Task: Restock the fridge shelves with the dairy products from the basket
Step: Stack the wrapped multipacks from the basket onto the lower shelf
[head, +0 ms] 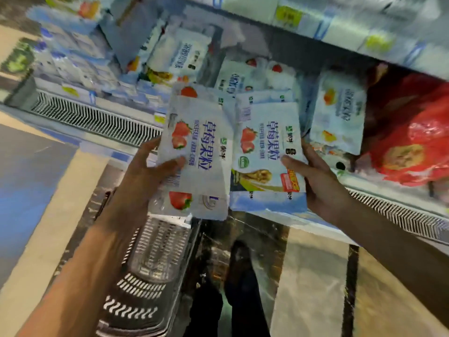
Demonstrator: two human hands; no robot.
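My left hand [148, 171] grips a white strawberry yogurt pack [201, 152], held up in front of the open fridge. My right hand [313, 176] holds a second strawberry yogurt pack [267, 147], thumb across its front, right beside the first. Both packs are upright and nearly touch. Behind them, on the fridge shelf [136, 110], stand more white yogurt packs [245, 76] with fruit pictures, blurred by motion. Below my left arm sits the slotted plastic basket [155, 259]; what lies in it I cannot make out.
A yellow-fruit pack [340, 113] and a red bag [413, 132] fill the shelf to the right. An upper shelf edge with yellow price tags [289, 15] runs overhead. A vent grille [92, 117] lines the fridge front. My shoes [243, 276] stand on the tiled floor.
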